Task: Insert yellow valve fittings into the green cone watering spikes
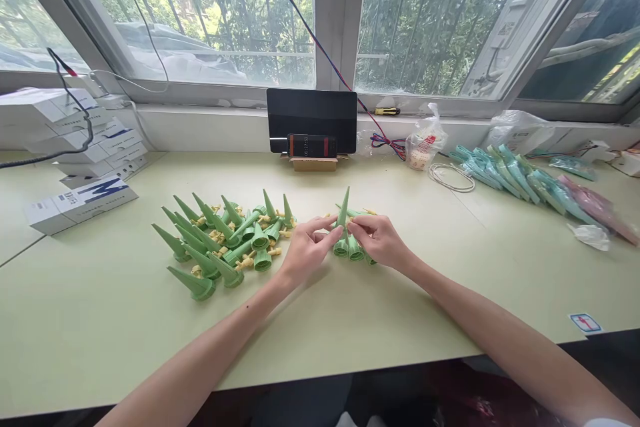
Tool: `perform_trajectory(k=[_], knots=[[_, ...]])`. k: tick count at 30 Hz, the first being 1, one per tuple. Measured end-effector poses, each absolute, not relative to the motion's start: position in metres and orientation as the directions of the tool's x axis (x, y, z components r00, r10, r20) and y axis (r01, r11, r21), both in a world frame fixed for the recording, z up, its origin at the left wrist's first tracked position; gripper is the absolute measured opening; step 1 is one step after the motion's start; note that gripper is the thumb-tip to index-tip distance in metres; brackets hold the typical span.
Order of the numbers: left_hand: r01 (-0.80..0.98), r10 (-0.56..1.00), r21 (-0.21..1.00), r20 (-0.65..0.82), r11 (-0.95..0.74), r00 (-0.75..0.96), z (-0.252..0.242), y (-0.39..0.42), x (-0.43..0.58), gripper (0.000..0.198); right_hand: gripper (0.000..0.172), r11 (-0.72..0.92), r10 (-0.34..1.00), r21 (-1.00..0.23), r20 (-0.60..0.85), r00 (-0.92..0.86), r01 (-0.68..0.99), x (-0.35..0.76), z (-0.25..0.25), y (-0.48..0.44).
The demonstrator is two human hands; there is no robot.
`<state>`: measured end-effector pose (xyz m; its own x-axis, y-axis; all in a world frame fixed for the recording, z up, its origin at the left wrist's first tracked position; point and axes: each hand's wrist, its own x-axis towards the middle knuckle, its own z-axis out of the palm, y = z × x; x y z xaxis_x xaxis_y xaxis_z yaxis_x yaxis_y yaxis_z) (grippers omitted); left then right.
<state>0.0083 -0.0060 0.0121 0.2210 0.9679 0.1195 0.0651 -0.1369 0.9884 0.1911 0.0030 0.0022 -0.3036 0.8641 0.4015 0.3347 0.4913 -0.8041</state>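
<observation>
Between my hands, a green plastic watering spike (pixel 343 208) points upward. My left hand (pixel 311 248) is closed, its thumb and fingers pinching the spike near its base. My right hand (pixel 379 240) is closed too, thumb and index finger together at a small yellow valve piece (pixel 349 225) beside the spike, mostly hidden by the fingertips. Just under the hands lie a few more green spikes (pixel 355 252), their round open ends facing me; my right hand partly covers them. Left of my left hand spreads a pile of green spikes (pixel 200 243) with yellow valves (pixel 247 261) among them.
A dark tablet (pixel 313 113) leans at the window sill behind a phone (pixel 313 146) showing a timer. White boxes (pixel 83 203) stack at the left. At the right are a plastic bag (pixel 426 140), a coiled cable (pixel 451 177) and packets of green pieces (pixel 517 170).
</observation>
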Motion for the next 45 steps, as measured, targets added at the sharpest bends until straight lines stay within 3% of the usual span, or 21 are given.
perform_trajectory(k=[10,23,45], knots=[[0.097,0.952,0.992,0.049,-0.081,0.302,0.015,-0.006,0.007,0.052,0.041,0.58,0.815,-0.691,0.494,-0.304,0.432,0.189,0.001,0.004],[0.15,0.881,0.978,0.057,-0.144,0.47,0.012,-0.004,0.007,0.041,0.039,0.701,0.697,-0.458,0.602,-0.39,0.547,0.187,-0.004,0.002],[0.105,0.885,0.975,0.127,-0.194,0.447,0.009,-0.004,0.009,0.042,0.037,0.709,0.669,-0.398,0.639,-0.379,0.582,0.184,-0.006,0.002]])
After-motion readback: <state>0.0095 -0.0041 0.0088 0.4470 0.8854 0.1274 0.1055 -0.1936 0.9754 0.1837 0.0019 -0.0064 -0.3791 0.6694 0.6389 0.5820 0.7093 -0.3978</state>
